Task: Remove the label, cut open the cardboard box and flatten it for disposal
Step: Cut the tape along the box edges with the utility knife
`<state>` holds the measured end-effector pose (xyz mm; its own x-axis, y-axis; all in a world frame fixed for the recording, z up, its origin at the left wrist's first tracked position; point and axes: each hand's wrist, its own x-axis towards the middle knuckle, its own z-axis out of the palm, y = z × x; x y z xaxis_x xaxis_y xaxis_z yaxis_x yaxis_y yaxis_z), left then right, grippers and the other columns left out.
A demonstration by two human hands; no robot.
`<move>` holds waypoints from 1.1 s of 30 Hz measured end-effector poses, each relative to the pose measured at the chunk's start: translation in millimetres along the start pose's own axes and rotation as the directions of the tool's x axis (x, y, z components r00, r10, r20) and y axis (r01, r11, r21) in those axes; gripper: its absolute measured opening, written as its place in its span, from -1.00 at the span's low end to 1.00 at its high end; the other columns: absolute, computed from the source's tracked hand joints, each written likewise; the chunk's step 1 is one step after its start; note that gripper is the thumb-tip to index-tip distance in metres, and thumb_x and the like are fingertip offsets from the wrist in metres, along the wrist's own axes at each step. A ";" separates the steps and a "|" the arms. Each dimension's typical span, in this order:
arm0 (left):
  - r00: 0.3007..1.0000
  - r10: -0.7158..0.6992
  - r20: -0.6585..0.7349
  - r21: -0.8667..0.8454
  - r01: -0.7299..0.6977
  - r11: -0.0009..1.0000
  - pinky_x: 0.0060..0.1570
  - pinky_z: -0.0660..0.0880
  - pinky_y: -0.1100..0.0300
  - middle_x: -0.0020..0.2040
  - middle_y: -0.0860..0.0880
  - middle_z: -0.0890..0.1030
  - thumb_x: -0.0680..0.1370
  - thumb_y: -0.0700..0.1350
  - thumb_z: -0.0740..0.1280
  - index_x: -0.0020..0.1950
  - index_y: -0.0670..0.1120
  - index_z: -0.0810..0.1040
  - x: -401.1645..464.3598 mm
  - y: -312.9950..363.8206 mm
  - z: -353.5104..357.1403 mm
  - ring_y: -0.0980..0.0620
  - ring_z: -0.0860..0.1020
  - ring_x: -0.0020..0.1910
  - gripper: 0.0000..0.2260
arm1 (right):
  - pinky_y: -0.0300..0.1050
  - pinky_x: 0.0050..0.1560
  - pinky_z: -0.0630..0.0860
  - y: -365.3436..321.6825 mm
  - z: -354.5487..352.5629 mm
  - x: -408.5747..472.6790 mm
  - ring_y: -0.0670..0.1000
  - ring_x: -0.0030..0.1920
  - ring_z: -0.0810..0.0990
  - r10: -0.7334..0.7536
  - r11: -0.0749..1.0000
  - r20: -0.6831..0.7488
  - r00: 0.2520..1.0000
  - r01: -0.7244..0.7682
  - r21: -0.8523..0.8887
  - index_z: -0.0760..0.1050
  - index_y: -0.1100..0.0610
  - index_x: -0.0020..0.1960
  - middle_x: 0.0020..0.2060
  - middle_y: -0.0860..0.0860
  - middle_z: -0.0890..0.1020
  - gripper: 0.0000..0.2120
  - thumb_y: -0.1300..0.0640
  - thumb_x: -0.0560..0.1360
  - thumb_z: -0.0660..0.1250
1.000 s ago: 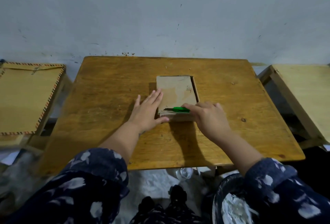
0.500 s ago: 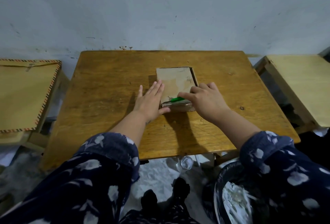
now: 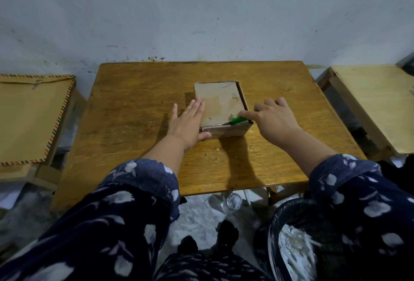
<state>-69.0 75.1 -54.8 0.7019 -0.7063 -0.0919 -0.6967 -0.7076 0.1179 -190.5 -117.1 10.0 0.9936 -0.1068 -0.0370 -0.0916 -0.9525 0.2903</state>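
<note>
A small brown cardboard box [image 3: 218,101] stands closed in the middle of the wooden table [image 3: 134,106]. My left hand [image 3: 187,122] lies flat against the box's left side, fingers spread onto its top, thumb on the near face. My right hand [image 3: 274,120] is at the box's near right corner and grips a green utility knife [image 3: 238,120]. The knife's tip rests on the top's near edge at the right corner. A slit shows along that near top edge.
A brown envelope with a striped border [image 3: 31,117] lies on a low stand to the left. A pale wooden stool [image 3: 371,103] is on the right. Below the table's near edge are a glass [image 3: 233,202] and a black-lined bin [image 3: 293,240]. The wall stands right behind the table.
My right hand has drawn the green knife rightwards along the box's near top edge, from about the middle to the right corner. My left hand has stayed on the box's left side.
</note>
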 end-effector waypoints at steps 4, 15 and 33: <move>1.000 0.005 0.008 0.012 -0.005 1.000 0.47 -0.19 -0.18 0.58 -0.01 -0.17 0.50 0.26 0.23 0.56 -0.09 -0.16 1.4 -0.4 0.3 0.04 -0.14 0.55 -0.15 | 0.04 0.12 0.30 16.3 3.0 -12.2 0.09 0.12 0.45 0.043 0.999 0.017 0.999 -0.042 -0.011 0.20 -0.20 0.45 0.11 0.00 0.56 -0.47 0.21 0.56 0.13; 0.998 -0.012 0.054 0.037 0.010 0.999 0.47 -0.19 -0.17 0.57 -0.02 -0.20 0.52 0.26 0.21 0.56 -0.11 -0.19 1.6 3.2 -2.7 0.03 -0.16 0.55 -0.15 | 0.02 0.02 0.27 43.5 15.8 -43.4 0.09 0.06 0.50 0.284 0.933 0.109 0.953 -0.301 0.197 0.27 -0.20 0.42 0.00 -0.04 0.56 -0.50 0.24 0.58 0.10; 0.994 -0.105 0.017 -0.090 0.106 0.990 0.47 -0.21 -0.20 0.58 -0.03 -0.16 0.60 0.26 -0.11 0.56 -0.08 -0.16 32.7 33.9 -16.5 0.04 -0.19 0.54 -0.35 | -0.04 -0.24 0.54 59.4 29.8 -1.1 0.06 -0.08 0.63 0.695 -0.097 0.500 0.517 -0.621 0.778 0.49 0.06 0.28 0.04 0.08 0.63 -0.58 0.13 0.44 0.44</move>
<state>-67.2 28.3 -37.5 0.7682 -0.6286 -0.1210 -0.6022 -0.7738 0.1964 -199.0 -182.0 -1.3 0.4171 -0.8596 -0.2952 -0.6595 -0.0627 -0.7491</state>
